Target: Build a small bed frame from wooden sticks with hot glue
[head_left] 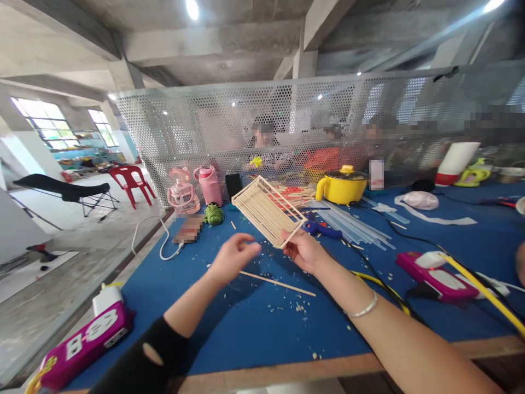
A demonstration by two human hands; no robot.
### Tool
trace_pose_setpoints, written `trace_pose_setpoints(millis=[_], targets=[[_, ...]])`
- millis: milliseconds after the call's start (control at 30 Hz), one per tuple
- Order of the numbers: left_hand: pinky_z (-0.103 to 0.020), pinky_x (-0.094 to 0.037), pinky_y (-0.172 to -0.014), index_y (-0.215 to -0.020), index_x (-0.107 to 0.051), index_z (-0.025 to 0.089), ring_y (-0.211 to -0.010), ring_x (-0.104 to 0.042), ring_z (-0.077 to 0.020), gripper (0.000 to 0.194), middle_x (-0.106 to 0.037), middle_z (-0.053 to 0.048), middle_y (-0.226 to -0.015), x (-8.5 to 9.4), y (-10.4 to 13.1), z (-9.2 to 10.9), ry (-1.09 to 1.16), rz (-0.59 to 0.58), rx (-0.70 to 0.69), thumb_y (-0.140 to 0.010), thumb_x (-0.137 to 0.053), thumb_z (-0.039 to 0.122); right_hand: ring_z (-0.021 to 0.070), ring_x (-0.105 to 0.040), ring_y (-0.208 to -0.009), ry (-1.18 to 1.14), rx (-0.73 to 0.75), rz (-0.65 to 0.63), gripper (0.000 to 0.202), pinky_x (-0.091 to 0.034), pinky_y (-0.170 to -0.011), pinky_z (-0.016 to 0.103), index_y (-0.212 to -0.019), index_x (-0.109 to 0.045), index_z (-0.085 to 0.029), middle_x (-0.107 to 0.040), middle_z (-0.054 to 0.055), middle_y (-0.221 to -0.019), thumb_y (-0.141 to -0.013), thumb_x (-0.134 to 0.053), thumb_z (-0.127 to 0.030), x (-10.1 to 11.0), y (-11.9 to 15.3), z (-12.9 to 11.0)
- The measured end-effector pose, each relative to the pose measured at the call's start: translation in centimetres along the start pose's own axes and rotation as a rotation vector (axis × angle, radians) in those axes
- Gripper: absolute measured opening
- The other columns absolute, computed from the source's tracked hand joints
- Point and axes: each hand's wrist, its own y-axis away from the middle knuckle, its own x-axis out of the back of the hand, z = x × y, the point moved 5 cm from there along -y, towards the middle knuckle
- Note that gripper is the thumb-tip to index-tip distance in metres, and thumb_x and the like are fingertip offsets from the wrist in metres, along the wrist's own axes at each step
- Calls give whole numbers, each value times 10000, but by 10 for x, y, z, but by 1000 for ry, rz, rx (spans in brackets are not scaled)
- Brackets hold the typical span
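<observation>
My right hand [305,250] grips the lower corner of a small rectangular tray-like frame [264,210] made of thin pale wooden sticks. The frame is held tilted above the blue table, with a row of parallel sticks across its inside. To its lower left, my left hand [238,256] is in the air with loosely bent fingers, holding nothing and apart from the frame. A single wooden stick [279,283] lies on the table below both hands. Just behind my right hand is a blue glue gun [326,230].
Loose sticks [293,192], clear glue sticks [353,224] and a yellow electric pot [344,186] stand behind. Purple power strips [88,342] and cables flank the blue table [246,345]. A pink bottle [210,185], green yarn [214,214] and perforated screen [197,120] are farther back; people sit beyond.
</observation>
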Motion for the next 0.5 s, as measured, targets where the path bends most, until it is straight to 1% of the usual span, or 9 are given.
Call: trace_pose_setpoints(millis=[33,67,100,133,167,267,367,433,500], targets=[[-207,-322,-442,-793,-598,149,-454,-448,-96,456,-508,64,-500,-23,5,-12,-74,-101,11,-434,-828,312,52,-491,-412,6,-4,-17,244,-411,-373,143,-687,-627,-144,-593,-32,-510,-570,-778,-296,-4,2,1],[-214,-324,-465,-860,-606,146,-485,-453,-102,477,-523,53,-537,-44,9,-19,-267,-232,-25,-501,-797,396,53,-489,-415,11,-6,-33,239,-402,-373,145,-678,-628,-141,-595,-28,-513,-570,-775,-295,-8,3,2],[-223,-323,-486,-887,-609,143,-513,-451,-109,466,-531,39,-569,-58,13,-25,-376,-281,-51,-578,-740,465,54,-485,-417,15,-5,-46,232,-392,-373,148,-656,-622,-139,-591,-26,-507,-566,-773,-291,-11,5,3],[-230,-322,-508,-895,-610,143,-540,-450,-115,446,-536,27,-599,-67,15,-29,-438,-317,-64,-653,-667,514,57,-483,-420,17,-2,-55,226,-384,-375,151,-632,-613,-141,-582,-28,-496,-561,-770,-287,-13,6,3],[-236,-320,-523,-883,-611,143,-561,-447,-119,436,-537,18,-623,-73,16,-31,-477,-338,-70,-715,-590,545,58,-482,-426,17,2,-57,222,-382,-383,156,-620,-606,-144,-576,-32,-493,-555,-766,-283,-15,7,3],[-238,-301,-498,-786,-595,143,-528,-420,-115,464,-494,19,-585,-75,15,-37,-453,-379,8,-767,-484,593,68,-493,-448,23,14,-45,215,-388,-403,175,-670,-617,-160,-602,-37,-541,-546,-753,-271,-16,8,2],[-230,-234,-401,-786,-551,162,-392,-295,-90,525,-361,67,-489,-75,18,-42,-417,-462,153,-798,-347,646,78,-474,-410,58,0,-46,223,-341,-359,192,-670,-607,-163,-595,-35,-525,-544,-752,-275,-16,9,5],[-223,-197,-367,-771,-510,188,-356,-224,-81,514,-298,87,-474,-76,23,-40,-380,-513,221,-821,-271,640,78,-468,-399,90,-7,-37,226,-329,-356,192,-644,-587,-164,-566,-45,-492,-554,-759,-279,-15,8,6],[-215,-190,-364,-687,-442,208,-360,-203,-76,467,-266,90,-472,-76,32,-31,-347,-531,247,-836,-261,611,71,-485,-427,123,-15,-9,219,-341,-380,179,-647,-575,-162,-551,-54,-496,-595,-754,-277,-11,5,8]])
